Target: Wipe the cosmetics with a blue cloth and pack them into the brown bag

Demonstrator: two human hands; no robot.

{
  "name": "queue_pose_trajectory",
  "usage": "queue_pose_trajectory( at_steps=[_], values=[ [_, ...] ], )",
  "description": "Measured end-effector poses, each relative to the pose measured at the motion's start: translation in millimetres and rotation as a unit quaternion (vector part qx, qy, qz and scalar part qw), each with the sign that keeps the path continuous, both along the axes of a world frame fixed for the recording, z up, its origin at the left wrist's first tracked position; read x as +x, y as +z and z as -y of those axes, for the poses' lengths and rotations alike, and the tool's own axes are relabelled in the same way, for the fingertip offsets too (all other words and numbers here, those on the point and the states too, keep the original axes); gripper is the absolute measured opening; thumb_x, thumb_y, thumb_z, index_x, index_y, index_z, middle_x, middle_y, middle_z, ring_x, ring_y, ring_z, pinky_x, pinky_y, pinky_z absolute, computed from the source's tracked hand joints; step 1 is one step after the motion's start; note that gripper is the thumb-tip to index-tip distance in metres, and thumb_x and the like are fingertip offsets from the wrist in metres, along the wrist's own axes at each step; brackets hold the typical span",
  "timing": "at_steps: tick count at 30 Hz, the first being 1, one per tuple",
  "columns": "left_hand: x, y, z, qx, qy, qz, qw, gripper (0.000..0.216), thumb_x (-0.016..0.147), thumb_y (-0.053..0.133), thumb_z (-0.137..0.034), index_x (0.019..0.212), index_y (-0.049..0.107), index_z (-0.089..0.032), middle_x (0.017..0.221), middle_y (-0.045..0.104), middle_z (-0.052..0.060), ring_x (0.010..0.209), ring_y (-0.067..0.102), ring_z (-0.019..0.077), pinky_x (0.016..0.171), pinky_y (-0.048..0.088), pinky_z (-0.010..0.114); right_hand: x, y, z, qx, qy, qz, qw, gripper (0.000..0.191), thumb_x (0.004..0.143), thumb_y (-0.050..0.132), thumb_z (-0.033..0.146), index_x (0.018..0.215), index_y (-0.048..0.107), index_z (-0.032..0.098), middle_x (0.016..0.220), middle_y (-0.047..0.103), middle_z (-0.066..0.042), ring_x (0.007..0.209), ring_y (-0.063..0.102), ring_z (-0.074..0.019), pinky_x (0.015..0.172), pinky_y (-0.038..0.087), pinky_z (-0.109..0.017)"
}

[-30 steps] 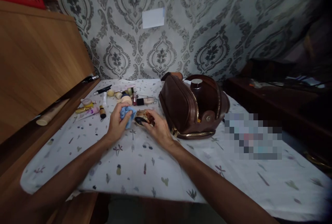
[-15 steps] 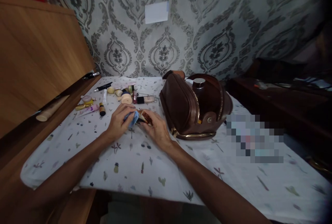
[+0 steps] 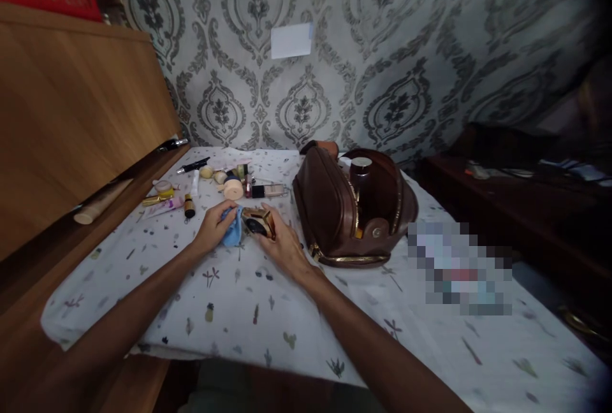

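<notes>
My left hand (image 3: 216, 228) pinches a light blue cloth (image 3: 233, 232), which hangs bunched below the fingers. My right hand (image 3: 282, 244) is closed around a small gold-and-black perfume bottle (image 3: 259, 222), tilted so that a dark oval part faces me. Cloth and bottle are side by side, close together above the table. Right of my right hand stands a brown leather bag (image 3: 325, 209), its zipped top open. A dark bottle with a silvery cap (image 3: 361, 167) sticks up inside it. Beyond my hands lie a round beige compact (image 3: 233, 189) and a foundation bottle (image 3: 272, 190).
More cosmetics lie at the back left, including a pink-and-white tube (image 3: 162, 207), a small dark bottle (image 3: 189, 206) and a black pen-like item (image 3: 194, 166). A wooden cabinet (image 3: 86, 101) borders the left. A blurred-out item (image 3: 461, 273) lies right on the patterned tablecloth (image 3: 229, 330).
My hands have drawn slightly apart. The cloth has come away from the perfume bottle, which is now turned to show its dark part. The view has tilted up a little.
</notes>
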State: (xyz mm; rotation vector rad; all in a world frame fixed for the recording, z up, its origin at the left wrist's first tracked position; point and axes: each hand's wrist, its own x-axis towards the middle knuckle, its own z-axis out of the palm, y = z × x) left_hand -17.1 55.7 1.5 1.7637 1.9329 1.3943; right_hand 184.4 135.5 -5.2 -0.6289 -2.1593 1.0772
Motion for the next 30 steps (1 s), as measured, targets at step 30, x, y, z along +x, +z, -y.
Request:
queue_pose_trajectory(
  at_steps=[30],
  values=[
    [30,28.1,10,0.19,0.003,-0.145,0.971,0.013,0.096,0.056,-0.028,0.106,0.058,-0.02,0.1,0.065,0.004,0.095,0.064,0.018,0.086,0.051,0.031,0,4.0,-4,0.051,-0.108,-0.003,0.993,0.058,0.077,0.065,0.023,0.133,0.052,0.021,0.095,0.069,-0.003,0.078,0.064,-0.0181,0.078,0.052,-0.03]
  ],
)
